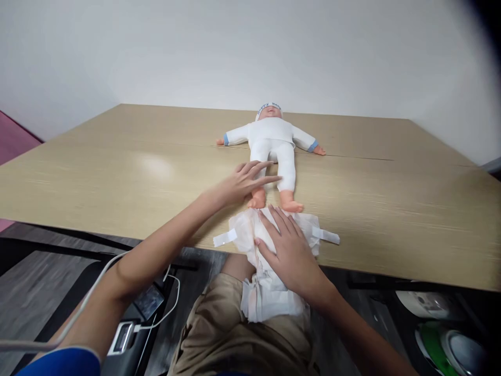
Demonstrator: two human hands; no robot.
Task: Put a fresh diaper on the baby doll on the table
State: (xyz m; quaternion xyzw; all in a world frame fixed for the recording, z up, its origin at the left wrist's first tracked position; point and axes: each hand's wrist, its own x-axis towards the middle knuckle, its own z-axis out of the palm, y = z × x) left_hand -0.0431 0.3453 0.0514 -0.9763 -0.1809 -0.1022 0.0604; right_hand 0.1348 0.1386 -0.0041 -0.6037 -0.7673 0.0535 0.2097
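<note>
A baby doll (271,130) in a white outfit with blue cuffs lies on its back, arms spread and feet toward me. My left hand (246,180) is over the doll's leg on the left, fingers apart; whether it touches the leg I cannot tell. Unfolded below the doll's feet is a white diaper (264,261), its two side tabs spread out and its near end hanging over the table edge above my lap. Flat on the diaper rests my right hand (287,248), fingers stretched toward the doll's feet.
The wooden table (117,172) reaches back to a pale wall (195,52). On a black chair at lower left lie a phone (148,302) and a small white device (122,338) with a cable (164,313). A green and white object (442,344) sits below the table at right.
</note>
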